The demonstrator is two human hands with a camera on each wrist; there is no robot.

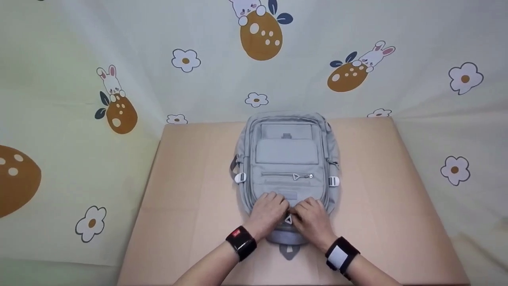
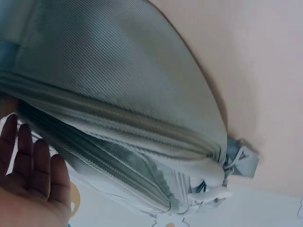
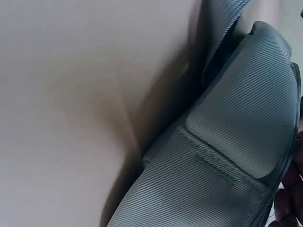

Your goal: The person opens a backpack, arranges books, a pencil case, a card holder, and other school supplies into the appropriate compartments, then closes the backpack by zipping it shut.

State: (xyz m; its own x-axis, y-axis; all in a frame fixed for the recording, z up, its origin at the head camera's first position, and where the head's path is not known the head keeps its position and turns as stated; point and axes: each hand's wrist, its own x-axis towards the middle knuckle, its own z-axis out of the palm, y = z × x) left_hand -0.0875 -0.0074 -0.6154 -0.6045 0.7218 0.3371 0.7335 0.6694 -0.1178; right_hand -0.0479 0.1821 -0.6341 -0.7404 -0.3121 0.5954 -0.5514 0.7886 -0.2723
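A grey-green backpack (image 1: 286, 151) lies front side up, its bottom end toward me. My left hand (image 1: 269, 212) is at this near end, with curled fingers gripping the fabric edge. In the left wrist view, the fingers (image 2: 40, 165) are loosely bent beside a gap between two zipper-lined edges. Close beside it, my right hand (image 1: 313, 220) pinches the bag's edge by the zipper; its fingertips are partly hidden. A triangular zipper pull (image 1: 288, 219) shows between the hands. In the right wrist view, curled fingers (image 3: 291, 198) sit behind the bag's side.
The backpack rests on a tan tabletop (image 1: 190, 178). Pale buckles (image 1: 240, 178) sit on its sides, and another triangular pull (image 1: 296, 176) is on the front pocket. A strap end (image 1: 289, 251) lies toward me. Patterned cloth (image 1: 214, 87) hangs behind and around the table.
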